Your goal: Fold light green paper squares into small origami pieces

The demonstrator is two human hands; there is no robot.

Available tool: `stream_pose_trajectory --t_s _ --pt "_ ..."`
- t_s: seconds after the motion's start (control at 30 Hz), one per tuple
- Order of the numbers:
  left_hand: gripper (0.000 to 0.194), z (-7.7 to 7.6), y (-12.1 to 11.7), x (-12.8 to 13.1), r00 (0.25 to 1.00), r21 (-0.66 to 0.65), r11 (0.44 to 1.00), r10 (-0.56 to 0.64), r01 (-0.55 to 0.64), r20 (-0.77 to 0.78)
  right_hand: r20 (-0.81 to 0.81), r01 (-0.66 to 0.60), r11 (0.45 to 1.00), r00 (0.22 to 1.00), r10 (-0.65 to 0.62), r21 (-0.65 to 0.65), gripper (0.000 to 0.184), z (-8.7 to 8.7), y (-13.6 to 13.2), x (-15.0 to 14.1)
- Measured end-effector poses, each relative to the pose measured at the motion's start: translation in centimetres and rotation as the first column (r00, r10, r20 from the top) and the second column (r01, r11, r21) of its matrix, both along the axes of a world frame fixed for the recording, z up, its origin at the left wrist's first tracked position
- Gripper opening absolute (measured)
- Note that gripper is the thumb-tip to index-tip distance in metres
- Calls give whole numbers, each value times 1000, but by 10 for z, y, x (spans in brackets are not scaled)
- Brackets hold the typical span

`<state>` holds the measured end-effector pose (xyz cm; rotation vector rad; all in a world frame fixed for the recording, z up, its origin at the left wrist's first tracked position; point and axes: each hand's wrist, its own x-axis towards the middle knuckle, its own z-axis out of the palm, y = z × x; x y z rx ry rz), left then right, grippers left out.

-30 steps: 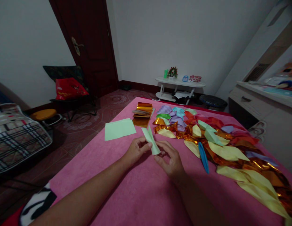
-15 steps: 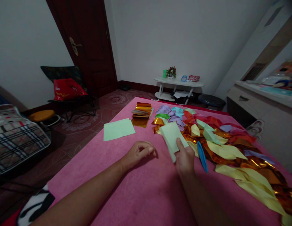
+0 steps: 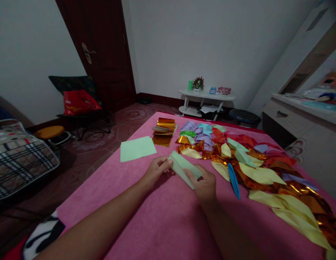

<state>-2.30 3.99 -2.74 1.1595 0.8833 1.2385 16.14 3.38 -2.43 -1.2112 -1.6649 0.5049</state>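
Holding folded pale-green paper [image 3: 181,169] over the pink-covered tabletop [image 3: 162,224], the right hand [image 3: 206,186] has its fingers closed around one end; the left hand [image 3: 156,171] apparently pinches the other.

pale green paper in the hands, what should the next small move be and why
Probably press its fold flatter with the right thumb: the pale green paper looks folded but not flat, the right hand's thumb already lies against it, and the left hand steadies the opposite end.
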Motion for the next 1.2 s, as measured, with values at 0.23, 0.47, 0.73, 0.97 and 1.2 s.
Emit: stream_pose_trajectory --t_s 0.23,0.47,0.73,0.97,1.2 --pt "47 0 1 -1 986 -62 998 -5 16 168 17 15 996 1000 -17 90 16 -3 2 -2" --pt "39 3 -3 -2 986 -57 995 -72 81 152 -37 64 998 997 -63 28 19 1 1 -2" --pt "39 8 -5 -3 988 -166 975 -152 146 -24 -129 115 988 983 -127 -102 27 -1 3 -1" --pt "43 2 -2 -1 991 -220 976 -30 0 -131 -288 -29 969 957 -45 -247 33 -7 6 -3" --pt "43 1 -2 -1 991 -181 983 15 -40 -135 -286 -100 938 958 0 -332 25 -3 6 -4"
